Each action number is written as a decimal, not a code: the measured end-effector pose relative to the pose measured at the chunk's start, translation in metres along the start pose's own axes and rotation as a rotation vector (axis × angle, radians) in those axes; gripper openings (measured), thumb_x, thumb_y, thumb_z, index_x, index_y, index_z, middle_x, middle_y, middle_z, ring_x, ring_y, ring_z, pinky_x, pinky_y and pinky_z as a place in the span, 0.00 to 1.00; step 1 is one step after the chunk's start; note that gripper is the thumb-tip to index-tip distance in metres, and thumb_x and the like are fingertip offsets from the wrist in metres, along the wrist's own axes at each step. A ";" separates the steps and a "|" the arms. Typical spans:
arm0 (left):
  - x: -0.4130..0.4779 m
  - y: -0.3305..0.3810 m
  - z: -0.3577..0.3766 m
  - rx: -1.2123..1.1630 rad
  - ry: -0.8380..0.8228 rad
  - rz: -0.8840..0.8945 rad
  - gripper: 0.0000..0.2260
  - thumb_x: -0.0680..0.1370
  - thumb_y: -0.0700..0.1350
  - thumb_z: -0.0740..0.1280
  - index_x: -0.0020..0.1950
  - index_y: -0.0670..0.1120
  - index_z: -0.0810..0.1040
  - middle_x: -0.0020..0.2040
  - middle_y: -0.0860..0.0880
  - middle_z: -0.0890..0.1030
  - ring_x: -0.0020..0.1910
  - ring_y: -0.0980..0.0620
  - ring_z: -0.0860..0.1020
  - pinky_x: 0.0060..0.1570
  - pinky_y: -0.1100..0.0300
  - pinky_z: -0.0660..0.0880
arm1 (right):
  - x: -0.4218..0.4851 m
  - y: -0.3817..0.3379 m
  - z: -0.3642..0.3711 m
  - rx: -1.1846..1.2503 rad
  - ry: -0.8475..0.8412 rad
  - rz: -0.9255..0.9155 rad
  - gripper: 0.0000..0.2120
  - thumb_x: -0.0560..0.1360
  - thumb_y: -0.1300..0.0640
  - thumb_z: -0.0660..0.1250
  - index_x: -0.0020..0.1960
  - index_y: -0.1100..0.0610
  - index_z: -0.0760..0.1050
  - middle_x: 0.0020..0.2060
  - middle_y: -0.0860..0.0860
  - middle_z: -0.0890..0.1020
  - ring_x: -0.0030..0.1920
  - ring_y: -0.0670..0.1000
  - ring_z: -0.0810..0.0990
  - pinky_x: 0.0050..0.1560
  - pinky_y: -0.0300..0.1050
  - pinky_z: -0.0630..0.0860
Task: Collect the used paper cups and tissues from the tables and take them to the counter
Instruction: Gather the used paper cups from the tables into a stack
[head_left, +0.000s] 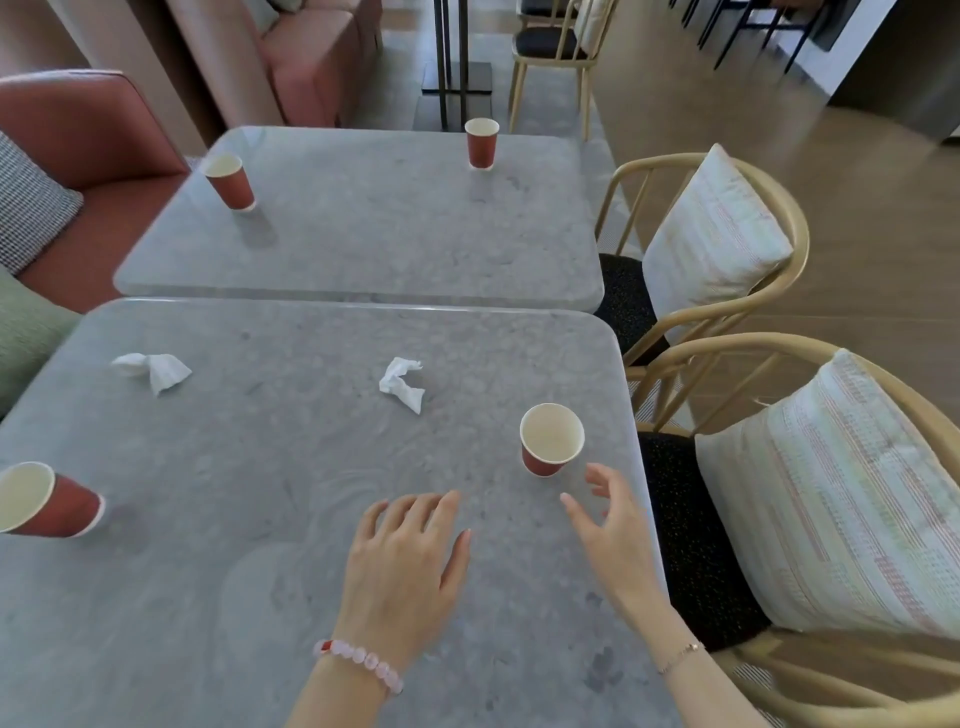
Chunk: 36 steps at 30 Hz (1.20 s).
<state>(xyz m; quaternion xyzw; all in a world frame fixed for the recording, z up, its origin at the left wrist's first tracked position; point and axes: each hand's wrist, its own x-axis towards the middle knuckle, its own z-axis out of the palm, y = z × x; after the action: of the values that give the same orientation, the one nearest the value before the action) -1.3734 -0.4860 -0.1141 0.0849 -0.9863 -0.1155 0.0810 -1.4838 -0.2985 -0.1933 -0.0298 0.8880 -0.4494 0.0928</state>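
Note:
Two grey stone tables stand end to end. On the near table (260, 519) stand a red paper cup (549, 441) at the right and another red cup (47, 501) at the left edge. Two crumpled white tissues lie there, one at the left (153, 368) and one in the middle (401, 385). The far table (363, 244) carries a red cup at its left (229, 182) and one at its back (481, 143). My left hand (410, 561) hovers flat over the near table, holding nothing. My right hand (610, 525) is spread just below the right cup, not touching it.
Two wooden chairs with pale striped cushions (717, 244) (841, 499) stand along the tables' right side. A red sofa (88, 156) with a checked cushion and a green cushion (26, 332) runs along the left. Another chair (550, 52) and a dark post base (457, 78) stand beyond.

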 end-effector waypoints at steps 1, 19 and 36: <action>0.001 -0.002 0.000 0.000 -0.003 0.000 0.17 0.76 0.52 0.57 0.55 0.46 0.80 0.47 0.52 0.83 0.45 0.50 0.81 0.49 0.51 0.77 | 0.007 0.001 0.005 0.043 -0.021 0.038 0.26 0.72 0.53 0.72 0.67 0.55 0.67 0.60 0.49 0.75 0.60 0.49 0.73 0.60 0.45 0.71; 0.000 -0.024 -0.006 0.009 -0.064 -0.058 0.16 0.75 0.52 0.58 0.55 0.46 0.80 0.47 0.51 0.83 0.46 0.50 0.81 0.48 0.51 0.78 | 0.052 -0.007 0.042 0.419 -0.011 0.061 0.31 0.63 0.62 0.79 0.56 0.43 0.67 0.54 0.42 0.75 0.57 0.47 0.76 0.62 0.51 0.74; -0.007 -0.023 -0.015 0.019 -0.032 -0.033 0.19 0.76 0.52 0.55 0.54 0.45 0.81 0.46 0.50 0.84 0.44 0.49 0.82 0.47 0.52 0.78 | 0.018 -0.016 0.030 0.415 -0.018 0.009 0.30 0.64 0.60 0.79 0.57 0.42 0.68 0.54 0.42 0.77 0.56 0.45 0.77 0.54 0.40 0.75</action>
<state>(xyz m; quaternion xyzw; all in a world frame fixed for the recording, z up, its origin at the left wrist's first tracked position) -1.3603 -0.5100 -0.1059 0.0999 -0.9871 -0.1086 0.0626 -1.4959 -0.3342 -0.2008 -0.0098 0.7757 -0.6219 0.1067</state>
